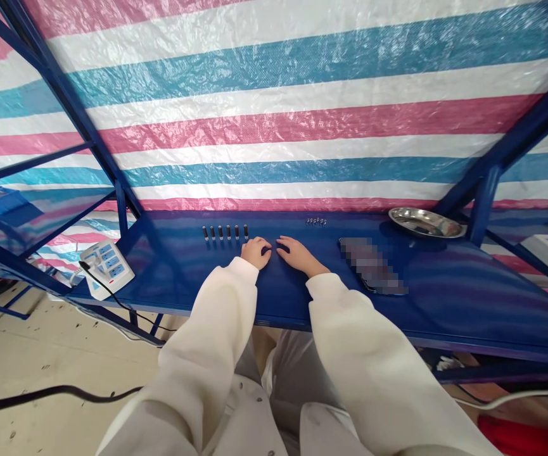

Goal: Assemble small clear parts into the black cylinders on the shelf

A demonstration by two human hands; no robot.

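- Toward the bench's (283, 297) back edge, six black tubes (221, 232) are being seen in a row, seemingly upright, left of and slightly beyond the nearer left hand (255, 253).
- Nothing visible is being grasped; on both hands the fingers are being held released and loosely curved.
- Beyond the right hand (297, 256), nearer that edge, a line of small metal pieces (316, 222) is being shown.

Six dark cylinders (221, 232) with bright ends are spaced in a left-to-right row on the far left of the blue tabletop (283, 294); whether upright or laid cannot be determined. Small shiny pieces (316, 221) are lined up farther right, close together.
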